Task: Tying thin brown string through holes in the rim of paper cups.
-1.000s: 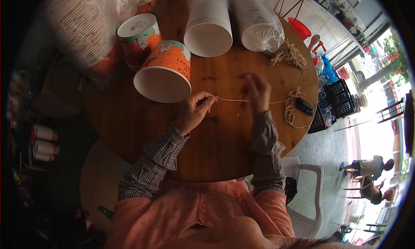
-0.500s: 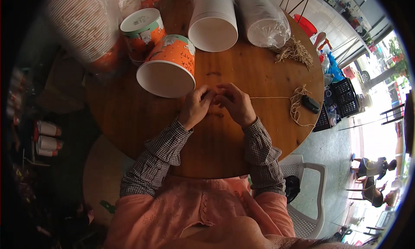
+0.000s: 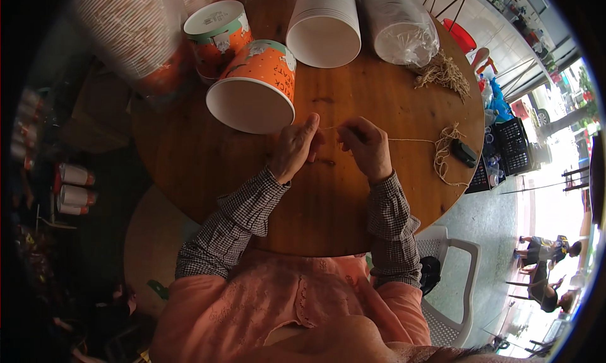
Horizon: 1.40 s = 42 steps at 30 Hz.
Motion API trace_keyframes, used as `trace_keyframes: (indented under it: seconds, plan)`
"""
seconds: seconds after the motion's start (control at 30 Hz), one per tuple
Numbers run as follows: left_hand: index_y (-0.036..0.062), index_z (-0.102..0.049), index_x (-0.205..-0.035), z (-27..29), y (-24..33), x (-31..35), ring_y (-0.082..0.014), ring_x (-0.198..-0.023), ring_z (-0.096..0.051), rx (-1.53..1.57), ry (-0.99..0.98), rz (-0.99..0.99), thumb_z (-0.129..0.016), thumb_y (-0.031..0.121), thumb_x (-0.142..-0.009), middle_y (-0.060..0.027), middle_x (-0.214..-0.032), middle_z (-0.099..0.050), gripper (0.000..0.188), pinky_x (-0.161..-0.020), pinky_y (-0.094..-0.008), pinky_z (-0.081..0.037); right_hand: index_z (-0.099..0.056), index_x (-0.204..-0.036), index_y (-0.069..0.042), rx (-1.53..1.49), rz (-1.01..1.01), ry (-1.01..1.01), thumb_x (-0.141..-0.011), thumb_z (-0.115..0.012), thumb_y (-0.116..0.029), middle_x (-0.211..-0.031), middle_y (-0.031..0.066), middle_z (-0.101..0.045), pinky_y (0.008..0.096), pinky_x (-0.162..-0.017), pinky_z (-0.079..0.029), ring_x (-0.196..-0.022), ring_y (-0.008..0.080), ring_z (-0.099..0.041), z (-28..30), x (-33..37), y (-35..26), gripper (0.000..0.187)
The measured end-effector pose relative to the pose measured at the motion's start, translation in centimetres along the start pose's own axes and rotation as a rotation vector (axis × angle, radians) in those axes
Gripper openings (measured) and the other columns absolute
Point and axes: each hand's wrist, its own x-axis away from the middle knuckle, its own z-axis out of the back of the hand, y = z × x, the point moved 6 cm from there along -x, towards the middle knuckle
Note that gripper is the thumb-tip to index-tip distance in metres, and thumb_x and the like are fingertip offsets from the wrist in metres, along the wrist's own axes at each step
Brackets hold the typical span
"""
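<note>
A thin, pale straw-coloured length of twine [image 3: 411, 140] is strung across the right part of a round, reddish-brown wooden tabletop [image 3: 315, 224]. It looks matte and slightly fuzzy. On the right it leaves a loose, looping tangle of the same cord [image 3: 444, 153] beside a small black oblong object [image 3: 464, 153], runs nearly straight to the right hand [image 3: 367, 147], and a short, slightly slack stretch bridges the gap to the left hand [image 3: 291, 150].

The right hand's grip is pinched, thumb and forefinger together on the twine. The left hand has its thumb raised and its fingers partly hidden behind; whether its grip is closed on the strand I cannot tell.

Near the left hand, an orange paper tub with a white interior [image 3: 252, 85] lies on its side, mouth toward the person; dark printed lettering on its wall appears upside down. Behind it, an upturned orange-and-green paper tub [image 3: 219, 41] carries small print on its white base, too fine to read. A stack of plain white paper tubs [image 3: 323, 38] shows no visible writing. A frayed bundle of straw-coloured strands [image 3: 445, 74] lies near the far right edge.
</note>
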Motion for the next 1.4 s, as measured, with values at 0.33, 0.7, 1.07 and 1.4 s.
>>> trace_keyframes:
  seconds: [0.33,0.7,1.07,1.4]
  plan:
    - [0.0009,-0.055,-0.074,0.4,0.5,-0.2,-0.004,-0.053,-0.039,-0.19,0.124,-0.298,-0.055,0.029,-0.097,0.0024,-0.057,-0.044,0.036,-0.048,-0.0237,-0.033,-0.059,-0.098,0.004,-0.082,-0.085,-0.133,-0.088,-0.064,-0.008,-0.078,0.0054,-0.064,0.0228,-0.055,-0.048,-0.062,0.0078,-0.058,-1.0,0.1,-0.3,0.016]
    - [-0.0003,-0.055,-0.086,-0.9,2.3,0.8,-0.0107,-0.059,-0.054,-0.364,0.148,-0.472,-0.056,0.011,-0.094,-0.0053,-0.067,-0.055,0.014,-0.054,-0.026,-0.043,-0.061,-0.089,0.0,0.117,0.098,-0.007,-0.084,-0.067,-0.007,-0.075,0.004,-0.061,0.0243,-0.058,-0.047,-0.065,0.0071,-0.057,-0.8,0.1,0.0,0.011]
    - [-0.0001,-0.054,-0.092,-1.1,1.4,0.6,-0.0115,-0.062,-0.058,-0.392,0.13,-0.539,-0.055,0.0,-0.091,-0.0057,-0.073,-0.058,0.001,-0.057,-0.025,-0.047,-0.061,-0.088,0.0,0.366,0.229,0.028,-0.083,-0.066,-0.01,-0.08,0.0102,-0.061,0.0297,-0.058,-0.049,-0.063,0.0203,-0.059,-1.2,0.2,-1.3,0.013]
    - [0.0013,-0.051,-0.094,-1.2,1.2,0.6,-0.0332,-0.075,-0.06,-0.531,0.108,-0.522,-0.054,0.009,-0.094,-0.0164,-0.083,-0.059,0.008,-0.064,-0.0388,-0.048,-0.06,-0.087,0.0,0.356,0.22,0.034,-0.083,-0.068,-0.011,-0.073,0.0098,-0.06,0.0304,-0.056,-0.048,-0.061,0.0197,-0.058,-1.0,0.1,-0.9,0.014]
